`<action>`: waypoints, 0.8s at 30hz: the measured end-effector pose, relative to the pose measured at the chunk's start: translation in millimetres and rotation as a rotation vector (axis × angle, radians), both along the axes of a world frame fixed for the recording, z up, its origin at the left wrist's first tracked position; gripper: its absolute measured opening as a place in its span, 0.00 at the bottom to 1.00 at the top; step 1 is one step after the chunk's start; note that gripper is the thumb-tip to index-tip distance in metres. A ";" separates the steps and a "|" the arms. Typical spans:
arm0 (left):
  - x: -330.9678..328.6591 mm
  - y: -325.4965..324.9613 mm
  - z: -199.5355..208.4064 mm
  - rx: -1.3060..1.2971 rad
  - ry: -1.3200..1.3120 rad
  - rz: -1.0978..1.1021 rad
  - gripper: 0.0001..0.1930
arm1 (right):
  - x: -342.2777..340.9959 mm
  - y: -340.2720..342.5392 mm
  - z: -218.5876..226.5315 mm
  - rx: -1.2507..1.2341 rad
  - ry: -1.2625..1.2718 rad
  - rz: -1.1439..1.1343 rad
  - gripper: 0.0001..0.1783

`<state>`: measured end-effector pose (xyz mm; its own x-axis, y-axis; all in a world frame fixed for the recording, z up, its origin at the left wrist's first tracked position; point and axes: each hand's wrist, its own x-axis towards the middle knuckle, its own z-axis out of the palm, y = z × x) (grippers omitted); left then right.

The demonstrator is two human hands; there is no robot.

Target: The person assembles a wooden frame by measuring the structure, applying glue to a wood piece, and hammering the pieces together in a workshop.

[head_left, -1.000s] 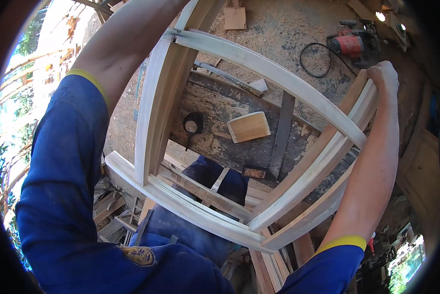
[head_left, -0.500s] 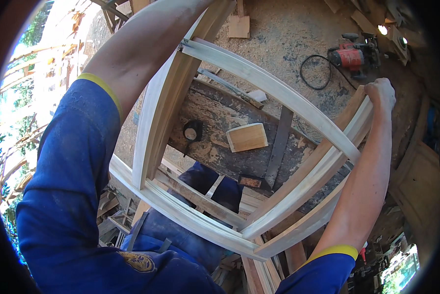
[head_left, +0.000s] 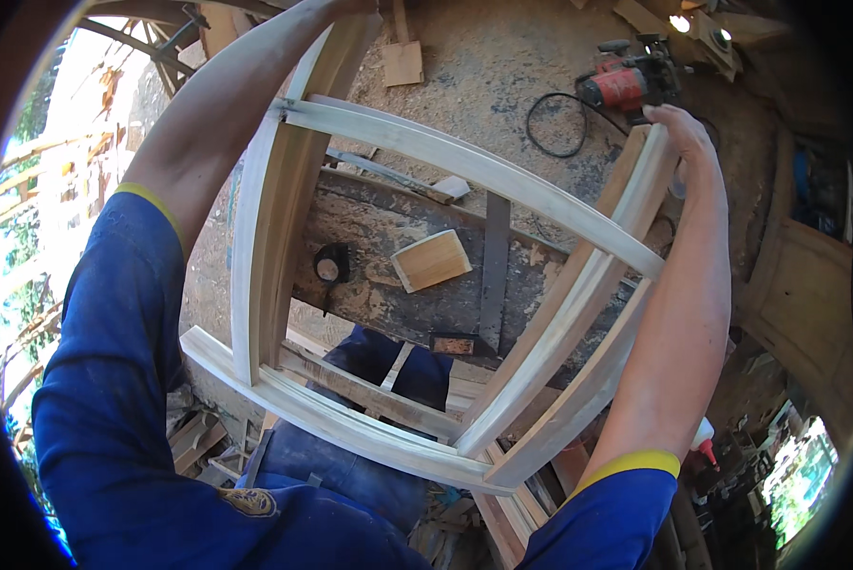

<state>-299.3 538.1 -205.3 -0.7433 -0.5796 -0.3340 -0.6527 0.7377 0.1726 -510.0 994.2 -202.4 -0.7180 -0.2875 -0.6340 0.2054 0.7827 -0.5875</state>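
A pale wooden frame (head_left: 464, 163), made of two long side posts joined by crossbars, is tilted up in front of me above the workbench. My right hand (head_left: 685, 138) is closed around the far end of its right post (head_left: 635, 195). At the top edge of the picture, my left hand (head_left: 358, 6) is at the far end of the left post (head_left: 272, 233); its fingers are cut off from view. The near crossbar (head_left: 350, 432) lies low, close to my body. Through the frame's opening show a small wood block (head_left: 433, 261), a black tape measure (head_left: 330, 264) and a try square (head_left: 495, 271).
Beneath the frame is a dark, dusty workbench (head_left: 374, 214). On the sawdust-covered ground beyond sits a red router (head_left: 621, 87) with a black cord. A white bottle with a red tip (head_left: 703, 439) is near my right elbow. Wood offcuts (head_left: 196, 442) lie at the lower left.
The whole scene, frame, bench and router alike, has shifted left and slightly up or down in the picture as my view turned. My right hand stays at the right post's end.
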 end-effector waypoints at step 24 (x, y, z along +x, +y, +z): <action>530.5 402.5 189.1 1.251 -0.024 1.669 0.26 | 312.5 64.2 151.4 0.082 0.902 0.591 0.43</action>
<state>231.2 940.6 -16.2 0.1410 -0.0458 -0.9890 -0.4281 -0.9035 -0.0192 -197.5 1058.4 -51.0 -0.6915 -0.7220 0.0260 -0.6994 0.6599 -0.2745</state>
